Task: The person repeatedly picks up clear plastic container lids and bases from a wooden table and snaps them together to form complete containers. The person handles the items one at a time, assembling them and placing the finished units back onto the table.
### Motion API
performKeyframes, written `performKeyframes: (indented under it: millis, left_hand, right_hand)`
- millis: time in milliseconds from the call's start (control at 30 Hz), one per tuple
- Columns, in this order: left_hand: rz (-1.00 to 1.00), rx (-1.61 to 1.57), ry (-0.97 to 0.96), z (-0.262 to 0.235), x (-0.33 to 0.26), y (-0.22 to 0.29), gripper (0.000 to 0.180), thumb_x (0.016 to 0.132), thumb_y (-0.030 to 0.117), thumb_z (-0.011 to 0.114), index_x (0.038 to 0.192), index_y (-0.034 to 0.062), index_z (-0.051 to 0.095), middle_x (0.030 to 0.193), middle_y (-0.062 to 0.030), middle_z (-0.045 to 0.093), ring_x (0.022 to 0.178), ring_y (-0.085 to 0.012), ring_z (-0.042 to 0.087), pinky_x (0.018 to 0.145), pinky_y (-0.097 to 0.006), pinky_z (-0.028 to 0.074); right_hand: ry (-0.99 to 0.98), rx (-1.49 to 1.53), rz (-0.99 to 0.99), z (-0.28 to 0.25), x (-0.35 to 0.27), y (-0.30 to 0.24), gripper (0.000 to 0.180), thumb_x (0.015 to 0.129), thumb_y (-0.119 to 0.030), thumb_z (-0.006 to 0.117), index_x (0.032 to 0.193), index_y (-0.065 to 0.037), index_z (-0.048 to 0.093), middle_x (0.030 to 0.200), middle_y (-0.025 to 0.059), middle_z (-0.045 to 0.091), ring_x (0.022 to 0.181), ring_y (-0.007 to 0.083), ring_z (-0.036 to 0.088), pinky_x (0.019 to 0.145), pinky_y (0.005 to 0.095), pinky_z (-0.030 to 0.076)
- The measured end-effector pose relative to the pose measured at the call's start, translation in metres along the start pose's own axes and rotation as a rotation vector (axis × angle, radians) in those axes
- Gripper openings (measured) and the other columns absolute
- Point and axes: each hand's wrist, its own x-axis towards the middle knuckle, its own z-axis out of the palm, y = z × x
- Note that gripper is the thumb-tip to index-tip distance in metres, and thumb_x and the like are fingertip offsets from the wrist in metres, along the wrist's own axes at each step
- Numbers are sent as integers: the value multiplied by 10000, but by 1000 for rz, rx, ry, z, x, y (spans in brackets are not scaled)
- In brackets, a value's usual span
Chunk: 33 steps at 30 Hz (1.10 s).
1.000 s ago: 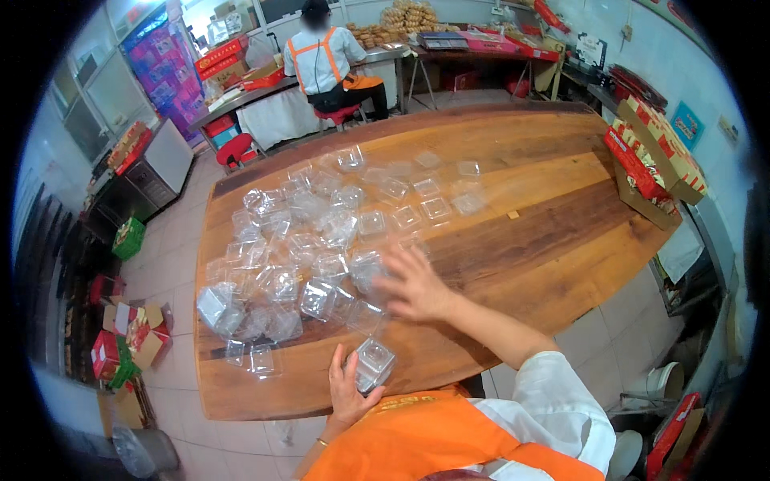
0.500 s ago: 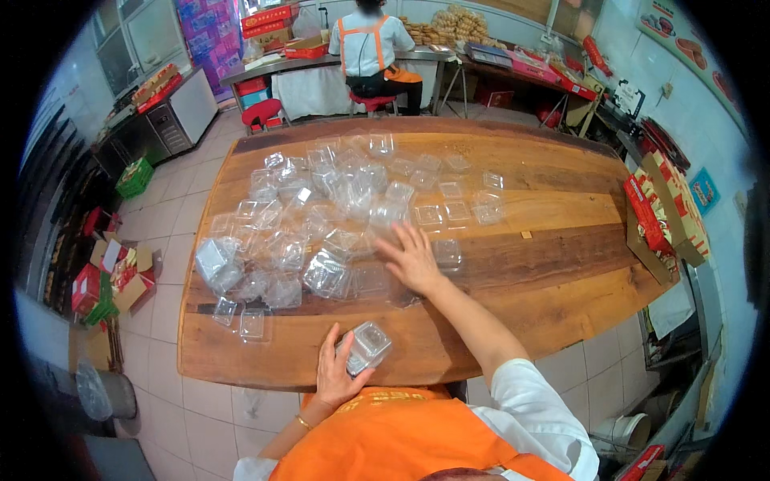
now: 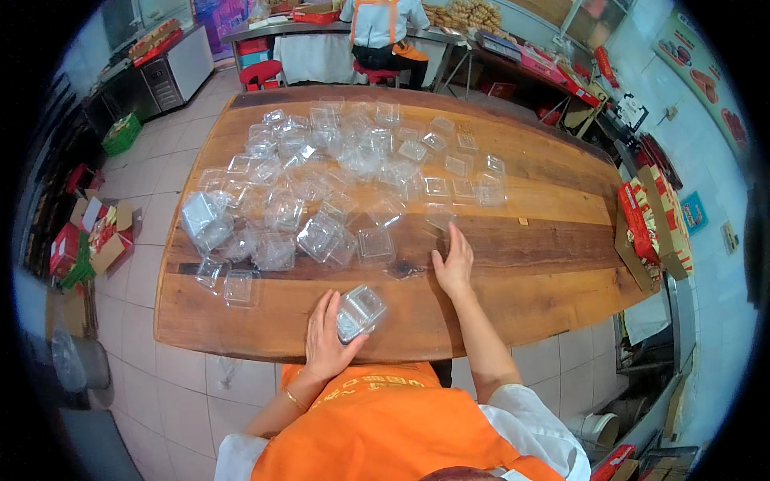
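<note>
At the table's near edge my left hand is wrapped round the side of a small stack of clear plastic food boxes, with the thumb along its lower edge. My right hand is over the wood farther right, its fingers stretched out and its thumb apart. Its fingertips reach the edge of a single clear box; whether they touch it I cannot tell. Left of that hand lies another clear box. A wide heap of clear boxes covers the left and middle of the table.
The wooden table has a rounded edge. An open carton of red packets stands at its right end. Beyond the far edge, a person in orange straps sits at a counter near red stools. Cartons lie on the floor at left.
My right hand has moved right, off the heap, toward the single box. My left hand keeps hold of the stack. The whole view has shifted, so the table sits higher in the picture.
</note>
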Motion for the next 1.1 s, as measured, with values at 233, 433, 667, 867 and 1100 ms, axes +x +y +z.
performKeyframes:
  millis: [233, 433, 667, 867, 1100]
  left_hand:
    - [-71, -9, 27, 1, 0, -8, 918, 698, 284, 810, 1426, 0, 327, 1336, -219, 469, 1238, -385, 449, 1034, -471, 355]
    - [-98, -77, 64, 0, 4, -10, 904, 680, 253, 819, 1409, 4, 347, 1292, -222, 503, 1211, -395, 475, 1026, -481, 360]
    - [-63, -75, 26, -3, 2, -17, 876, 661, 244, 822, 1378, 13, 375, 1295, -207, 502, 1222, -387, 468, 1034, -478, 355]
    - [-96, -133, 57, -20, 6, -12, 883, 677, 229, 804, 1403, 16, 349, 1393, -205, 401, 1323, -383, 365, 1090, -481, 300]
    - [-117, -709, 89, -51, 10, 24, 1034, 702, 148, 781, 1501, 34, 133, 1468, -174, 279, 1379, -323, 298, 1106, -430, 316]
  right_hand:
    - [-594, 637, -43, 0, -24, -80, 685, 781, -189, 727, 1392, -93, 433, 1455, 154, 384, 1333, 362, 368, 1091, 490, 307]
    - [-733, 360, -524, -30, -46, -156, 863, 683, -245, 823, 1426, -117, 403, 1447, 142, 386, 1343, 369, 349, 1108, 471, 316]
    - [-835, 334, -507, -23, -31, -156, 960, 594, -227, 875, 1413, -94, 390, 1368, 168, 430, 1281, 373, 403, 1094, 463, 333]
    - [-716, 887, -38, -16, -35, -136, 1035, 643, -363, 876, 1441, -87, 278, 1331, 123, 466, 1246, 284, 460, 1055, 431, 381]
    - [-506, 1797, 407, -34, -54, -210, 864, 757, -585, 732, 1369, -155, 301, 1315, 80, 453, 1222, 231, 481, 1018, 388, 431]
